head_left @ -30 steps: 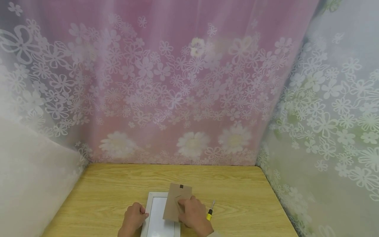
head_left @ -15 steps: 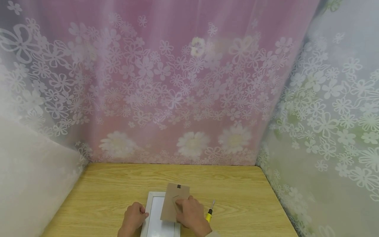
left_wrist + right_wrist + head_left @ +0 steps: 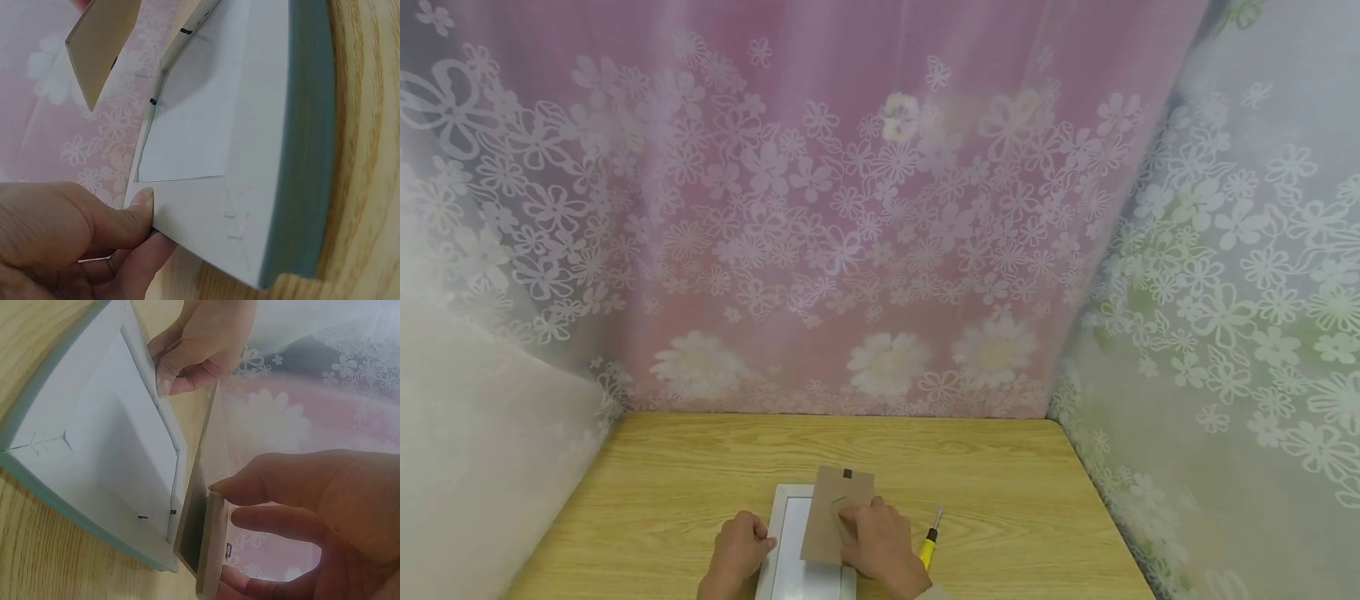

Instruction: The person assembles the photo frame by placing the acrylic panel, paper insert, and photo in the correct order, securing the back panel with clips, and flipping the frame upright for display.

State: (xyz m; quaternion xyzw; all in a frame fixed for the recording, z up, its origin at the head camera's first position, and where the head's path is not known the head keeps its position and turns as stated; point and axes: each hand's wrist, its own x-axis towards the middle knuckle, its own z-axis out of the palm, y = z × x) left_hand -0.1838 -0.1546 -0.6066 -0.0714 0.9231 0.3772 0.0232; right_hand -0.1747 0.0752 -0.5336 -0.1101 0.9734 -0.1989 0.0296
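Note:
A white picture frame (image 3: 781, 533) lies back side up on the wooden table (image 3: 662, 483), with white paper (image 3: 194, 131) in its recess. My left hand (image 3: 737, 550) grips the frame's left edge, thumb (image 3: 134, 209) on top. My right hand (image 3: 876, 546) pinches a brown backing board (image 3: 831, 512) and holds it tilted over the frame's right part. The right wrist view shows that board (image 3: 209, 550) edge-on between thumb and fingers, beside the frame (image 3: 81, 456).
A small screwdriver (image 3: 931, 537) with a yellow and black handle lies on the table just right of my right hand. Flowered translucent curtains (image 3: 880, 208) close off the back and both sides of the table.
My right hand has slid the brown board leftward, further over the frame. My left hand has stayed on the frame's edge.

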